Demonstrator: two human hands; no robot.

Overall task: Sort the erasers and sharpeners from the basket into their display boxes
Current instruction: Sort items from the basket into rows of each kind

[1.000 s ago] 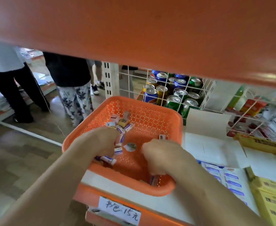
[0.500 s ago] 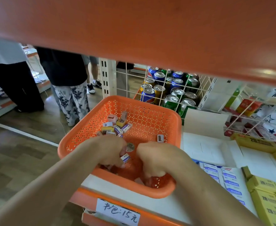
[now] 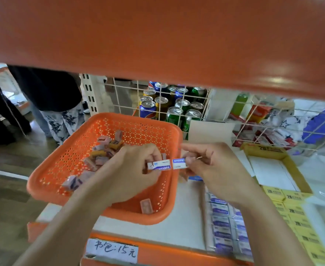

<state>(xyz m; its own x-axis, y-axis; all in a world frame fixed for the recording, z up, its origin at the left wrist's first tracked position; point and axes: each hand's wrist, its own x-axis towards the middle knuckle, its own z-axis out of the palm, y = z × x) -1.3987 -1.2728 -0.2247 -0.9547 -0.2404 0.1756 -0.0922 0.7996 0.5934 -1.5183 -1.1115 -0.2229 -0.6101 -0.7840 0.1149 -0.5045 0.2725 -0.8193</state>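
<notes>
Hovering above the right rim of the orange basket (image 3: pixel 42 187), a wrapped eraser (image 3: pixel 159 166) is pinched by the fingers (image 3: pixel 153 153) of the left hand (image 3: pixel 134 169), and a second eraser (image 3: pixel 179 163), just beside it, by those of the right hand (image 3: pixel 215 167). Sharpeners (image 3: pixel 104 150) are heaped inside the basket.

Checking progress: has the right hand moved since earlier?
Yes. The right hand rose out of the basket to its right rim, pinching an eraser.
</notes>
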